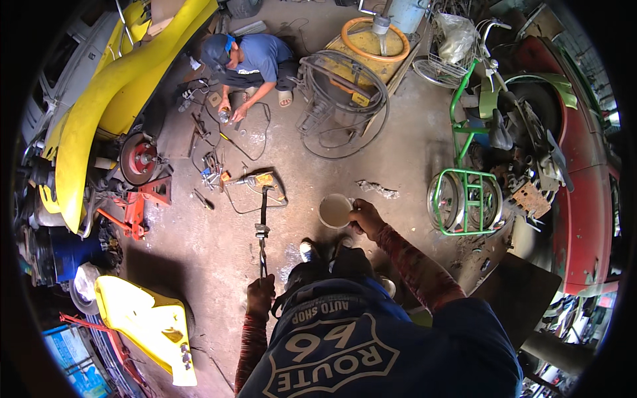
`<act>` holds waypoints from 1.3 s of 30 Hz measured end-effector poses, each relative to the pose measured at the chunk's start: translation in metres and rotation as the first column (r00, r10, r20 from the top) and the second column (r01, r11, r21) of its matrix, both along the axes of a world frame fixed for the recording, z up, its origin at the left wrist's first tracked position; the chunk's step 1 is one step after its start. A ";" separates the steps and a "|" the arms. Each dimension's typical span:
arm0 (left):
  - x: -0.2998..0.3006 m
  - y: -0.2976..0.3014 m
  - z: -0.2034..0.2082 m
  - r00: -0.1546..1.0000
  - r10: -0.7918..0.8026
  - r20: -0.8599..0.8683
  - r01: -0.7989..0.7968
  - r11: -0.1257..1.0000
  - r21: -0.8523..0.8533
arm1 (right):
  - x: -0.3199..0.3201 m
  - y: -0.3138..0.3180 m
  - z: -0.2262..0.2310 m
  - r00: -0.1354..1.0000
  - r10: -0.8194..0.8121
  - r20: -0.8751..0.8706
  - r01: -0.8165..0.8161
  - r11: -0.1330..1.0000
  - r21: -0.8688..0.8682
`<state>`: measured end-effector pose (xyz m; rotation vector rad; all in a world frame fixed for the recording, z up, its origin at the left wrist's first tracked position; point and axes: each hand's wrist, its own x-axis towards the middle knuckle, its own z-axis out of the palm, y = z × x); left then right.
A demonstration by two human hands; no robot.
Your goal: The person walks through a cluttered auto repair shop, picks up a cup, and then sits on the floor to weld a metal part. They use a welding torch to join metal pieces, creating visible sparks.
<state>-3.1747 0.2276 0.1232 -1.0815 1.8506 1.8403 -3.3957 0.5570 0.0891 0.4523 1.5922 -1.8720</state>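
My left hand (pixel 261 296) is closed around the lower end of a long dark metal rod tool (pixel 263 229) with a silver collar midway along it. The tool points away from me over the floor; its exact kind I cannot make out. In my right hand (pixel 364 219) a pale round tub (pixel 336 211) is gripped by its right rim, its open top facing up. Something pale shows inside the tub, perhaps only its bottom. An orange power tool (pixel 264 180) with a cord lies on the floor just beyond the rod's far end.
A person (pixel 255 63) squats ahead, holding a small bottle (pixel 225 115). Hand tools (pixel 212 171) and cords lie nearby. A yellow fender (pixel 142 315) and red jack stand (pixel 136 211) are left. A green metal rack (pixel 468 202), bicycle parts and a red car body (pixel 584 219) stand right.
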 end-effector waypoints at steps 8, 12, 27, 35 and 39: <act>-0.017 0.028 -0.002 0.974 0.225 -0.031 -0.224 0.974 0.025 | -0.067 -0.007 -0.024 0.997 0.073 0.008 -0.073 0.997 -0.024; -0.025 0.068 -0.007 0.947 0.318 -0.039 -0.320 0.945 -0.068 | -0.118 -0.016 -0.041 0.959 0.279 -0.057 -0.277 0.960 0.036; -0.075 0.219 -0.161 0.521 0.834 0.180 -0.853 0.500 0.153 | -0.170 -0.073 -0.223 0.586 0.803 0.107 -0.810 0.583 0.058; -0.092 0.209 -0.408 0.419 0.883 0.211 -0.908 0.404 0.113 | -0.143 -0.114 -0.444 0.607 0.781 0.146 -0.794 0.604 0.065; -0.092 0.197 -0.536 0.500 0.843 0.201 -0.857 0.515 -0.026 | -0.139 -0.125 -0.541 0.544 0.827 0.146 -0.839 0.530 0.125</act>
